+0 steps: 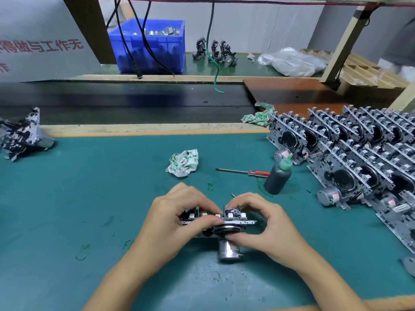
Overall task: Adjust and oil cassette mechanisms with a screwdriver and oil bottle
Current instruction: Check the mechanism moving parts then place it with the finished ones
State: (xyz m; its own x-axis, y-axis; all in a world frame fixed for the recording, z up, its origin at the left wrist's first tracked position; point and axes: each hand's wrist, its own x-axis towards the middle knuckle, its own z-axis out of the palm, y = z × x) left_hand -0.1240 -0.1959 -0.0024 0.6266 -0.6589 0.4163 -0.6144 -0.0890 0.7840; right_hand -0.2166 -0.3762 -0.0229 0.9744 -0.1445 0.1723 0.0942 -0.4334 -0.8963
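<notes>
I'm looking down at both hands, low in the centre of the frame, forearms coming up from the bottom edge and angling in toward each other. My left hand (177, 217) is curled over the cassette mechanism (221, 223), fingers (203, 204) bent and clamped along its top rail. My right hand (265, 223) mirrors it, index arched over the head block, thumb pressed under the flywheel just above the silver motor (229, 250), so those fingers are closed on the mechanism too. The mechanism sits on the green bench (89, 187), between the two hands.

Above and right of my right hand, the dark oil bottle (278, 177) with its green cap stands upright. The red-handled screwdriver (243, 172) lies flat just left of it, handle nearly touching the bottle, tip pointing left. A crumpled white-and-green rag (183, 163) lies further left.

The right side of the frame is crowded with rows of stacked mechanisms (350, 153), close behind the bottle. One more mechanism (22, 133) sits at the left edge. The bench's wooden far edge (146, 127) crosses mid-frame, a dark conveyor belt (123, 102) behind it, and a blue bin (149, 44) at upper left. There is open green mat to the left of my left hand.
</notes>
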